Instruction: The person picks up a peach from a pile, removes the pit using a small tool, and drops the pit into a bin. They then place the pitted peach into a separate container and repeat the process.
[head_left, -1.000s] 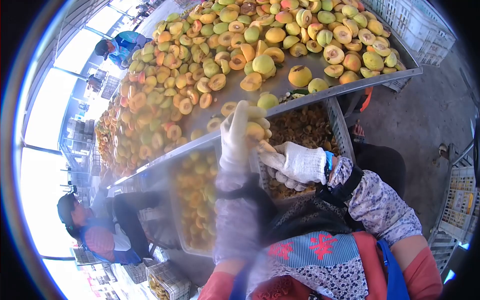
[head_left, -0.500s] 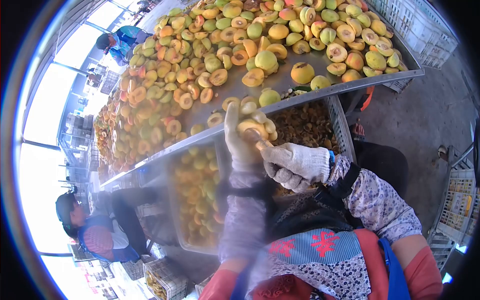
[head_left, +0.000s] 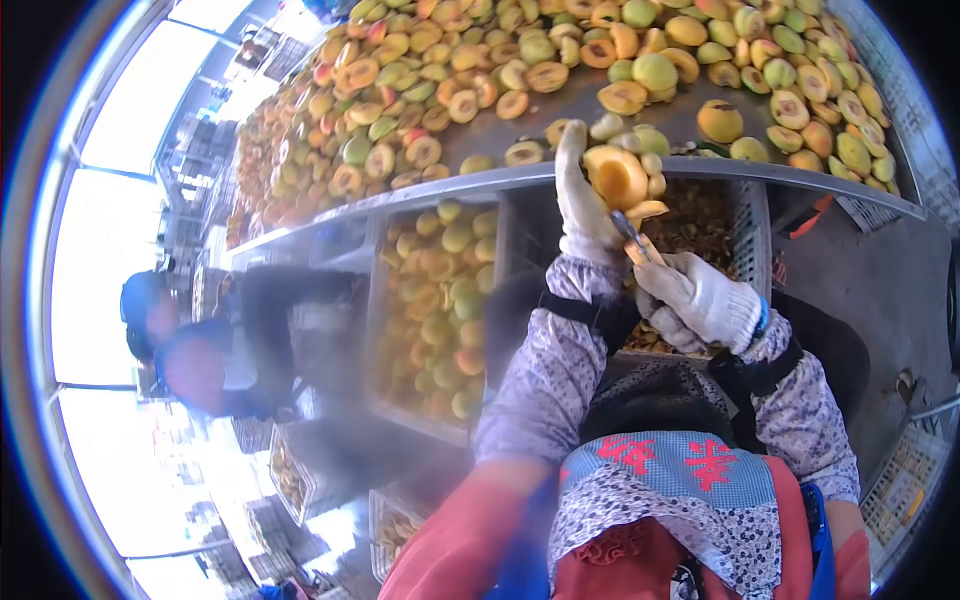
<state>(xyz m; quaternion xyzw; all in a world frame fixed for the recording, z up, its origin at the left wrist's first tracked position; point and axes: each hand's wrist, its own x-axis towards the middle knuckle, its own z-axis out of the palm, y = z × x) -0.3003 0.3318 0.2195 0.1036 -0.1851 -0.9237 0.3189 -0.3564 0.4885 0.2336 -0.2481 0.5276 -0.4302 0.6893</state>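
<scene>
My left hand (head_left: 590, 195), in a pale glove, holds up a halved yellow fruit (head_left: 617, 180) whose smooth hollow faces me. Just below that hollow is the metal end of a small wooden-handled tool (head_left: 637, 240), with a piece of fruit flesh beside it. My right hand (head_left: 700, 300), in a white knitted glove, is closed round the tool's handle. Behind my left hand runs the edge of a metal table (head_left: 480, 183) piled with halved fruit (head_left: 547, 77). Under the hands, a crate (head_left: 752, 235) contains brown pits and scraps (head_left: 700, 215).
A crate of yellow-green fruit (head_left: 440, 300) stands left of my arms, below the table edge. Another person (head_left: 200, 350) sits at the far left. More crates stand on the floor at lower left (head_left: 290, 470) and lower right (head_left: 905, 485).
The view has shifted, so hands and crates appear farther right. The tool has come out of the fruit's centre, where a clean hollow now shows.
</scene>
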